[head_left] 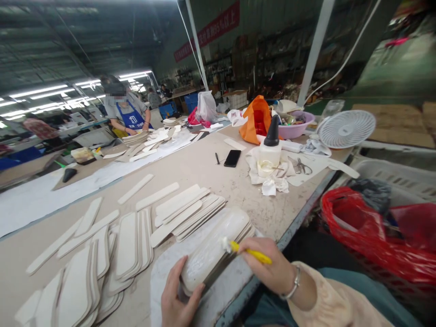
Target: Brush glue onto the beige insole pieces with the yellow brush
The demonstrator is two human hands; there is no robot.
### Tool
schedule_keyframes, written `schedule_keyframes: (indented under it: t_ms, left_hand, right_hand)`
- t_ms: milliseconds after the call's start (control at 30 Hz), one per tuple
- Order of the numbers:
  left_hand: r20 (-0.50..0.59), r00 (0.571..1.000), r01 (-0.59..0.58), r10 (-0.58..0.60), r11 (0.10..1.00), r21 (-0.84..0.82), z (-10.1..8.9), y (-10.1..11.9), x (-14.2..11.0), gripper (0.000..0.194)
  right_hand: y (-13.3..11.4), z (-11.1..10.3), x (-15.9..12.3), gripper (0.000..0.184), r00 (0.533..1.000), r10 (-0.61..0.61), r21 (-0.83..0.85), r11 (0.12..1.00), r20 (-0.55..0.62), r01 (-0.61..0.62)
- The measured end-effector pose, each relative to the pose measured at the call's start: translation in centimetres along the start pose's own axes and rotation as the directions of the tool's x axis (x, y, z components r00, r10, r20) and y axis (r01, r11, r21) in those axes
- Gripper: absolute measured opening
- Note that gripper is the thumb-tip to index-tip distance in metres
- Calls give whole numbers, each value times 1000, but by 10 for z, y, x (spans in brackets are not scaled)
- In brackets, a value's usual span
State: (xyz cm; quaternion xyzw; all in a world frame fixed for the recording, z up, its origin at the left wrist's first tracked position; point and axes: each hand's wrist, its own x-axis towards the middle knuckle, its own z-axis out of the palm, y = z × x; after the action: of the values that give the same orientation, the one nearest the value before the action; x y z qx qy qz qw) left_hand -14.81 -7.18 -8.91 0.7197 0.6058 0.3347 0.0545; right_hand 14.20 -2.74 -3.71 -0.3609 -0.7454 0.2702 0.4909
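My right hand (267,263) grips a small brush (252,254) with a yellow handle. The brush's white head rests on the right side of a long, rounded off-white piece (216,238) whose top looks wet and glossy. This piece lies uppermost on a neat stack of similar pieces. At the near end of the stack, my left hand (179,295) steadies it, thumb and forefinger on either side of the corner. Beneath the stack is a white sheet (158,277). Just beyond, narrower white strips (190,209) lie in overlapping piles.
Left of me, more off-white pieces (78,290) are fanned out. Farther back are a phone (232,158), a black-tipped bottle (271,150), scissors (302,167), an orange bag (254,120) and a fan (347,129). A person (127,111) works across the table.
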Motion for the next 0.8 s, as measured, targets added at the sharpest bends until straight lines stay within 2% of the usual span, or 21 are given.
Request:
schedule_keyframes:
  t_ms: [100,167,267,367,467,533,600,667,800]
  left_hand:
    - [-1,1000,-19,19,1000,23,-1,2,1,58]
    - [9,1000,-19,19,1000,22,-4,3,1,59]
    - [60,998,-21,22,999,-24,-12,5,0,61]
    - [108,994,4,10,992,-124,-23,4,-2,58]
    - [119,992,53,-34,985,-166,-36,-1,2,48]
    - [94,994,65,-56,993,-100,-43,-10,14,43]
    - [76,995,62,-68,996,69,-48,-24,34,40]
    - [90,992,56,-83,961,270,-50,-43,61,42]
    - [159,980,45,-116,918,393,-50,-82,110,40]
  right_hand:
    - [25,-29,1,15,975,153,-71,984,-160,-166]
    - [35,-44,-1,15,943,174,-111,971,-285,-213]
    - [42,-54,-6,14,882,206,-64,965,-423,-255]
    - [45,-55,-11,13,840,261,-4,954,-476,-299]
    - [49,-54,-14,14,825,286,22,948,-488,-316]
    - [50,-55,-14,13,819,292,49,950,-493,-309]
    - [50,-56,-13,11,811,292,78,952,-506,-294]
    - [49,-57,-13,11,805,297,105,953,-513,-285]
    - [54,-60,-15,12,787,320,112,944,-527,-309]
